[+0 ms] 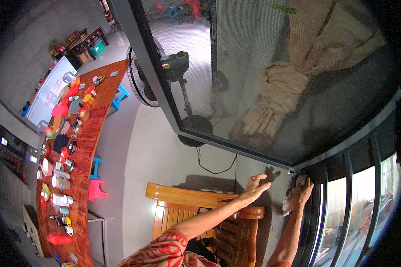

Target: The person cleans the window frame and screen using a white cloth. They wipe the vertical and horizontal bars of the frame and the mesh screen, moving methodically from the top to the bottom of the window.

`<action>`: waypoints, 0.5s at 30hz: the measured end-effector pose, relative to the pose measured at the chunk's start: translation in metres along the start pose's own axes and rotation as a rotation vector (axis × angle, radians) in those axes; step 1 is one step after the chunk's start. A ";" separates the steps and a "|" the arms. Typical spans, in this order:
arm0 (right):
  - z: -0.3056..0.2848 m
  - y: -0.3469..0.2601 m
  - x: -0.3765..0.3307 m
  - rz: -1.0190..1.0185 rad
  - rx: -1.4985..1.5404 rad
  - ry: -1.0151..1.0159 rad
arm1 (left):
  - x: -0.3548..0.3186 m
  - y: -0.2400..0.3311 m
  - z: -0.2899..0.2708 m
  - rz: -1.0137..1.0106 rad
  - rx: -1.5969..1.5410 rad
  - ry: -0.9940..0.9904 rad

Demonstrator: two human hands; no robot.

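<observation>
A greyish cloth (pixel 289 202) is bunched in my right hand (pixel 304 190), which is at the window's dark frame beside the bars. Part of the cloth hangs down over the sill. My left hand (pixel 255 188) is raised to the left of it, holding nothing, thumb and fingers apart, its shadow falling on the pale wall. Just above both hands, the lower corner of an opened dark-framed screen window (pixel 249 153) juts into the room. Through its mesh a knotted beige curtain (pixel 283 84) shows.
A wooden slatted chair (pixel 176 192) stands directly below my arms. Beyond the screen frame is a black standing fan (pixel 142 78), its cord on the floor. At left, a long reddish table (pixel 84 153) carries many cups and kettles, with blue and pink stools (pixel 97 190) beside it. Window bars (pixel 349 200) line the right.
</observation>
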State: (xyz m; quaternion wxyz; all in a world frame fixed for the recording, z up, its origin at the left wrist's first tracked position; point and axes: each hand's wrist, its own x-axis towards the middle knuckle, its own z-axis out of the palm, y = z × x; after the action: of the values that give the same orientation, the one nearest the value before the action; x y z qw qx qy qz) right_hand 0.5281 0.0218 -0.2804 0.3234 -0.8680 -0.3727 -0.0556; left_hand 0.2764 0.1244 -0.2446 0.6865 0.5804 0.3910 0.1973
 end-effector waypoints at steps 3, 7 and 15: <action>-0.001 0.001 0.011 -0.074 -0.127 -0.105 | 0.008 -0.017 -0.007 0.033 -0.013 -0.015; -0.043 -0.046 0.010 0.001 0.194 -0.331 | -0.008 -0.030 0.004 -0.114 0.015 -0.028; -0.073 -0.194 -0.126 0.082 0.164 -0.368 | -0.071 -0.037 0.049 -0.493 -1.124 -0.399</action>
State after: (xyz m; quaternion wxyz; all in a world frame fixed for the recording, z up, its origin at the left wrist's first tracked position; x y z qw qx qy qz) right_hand 0.3157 0.0006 -0.1645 0.3216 -0.8487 -0.3929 0.1478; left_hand 0.2636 0.0321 -0.2573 0.9705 0.0511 0.2147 0.0970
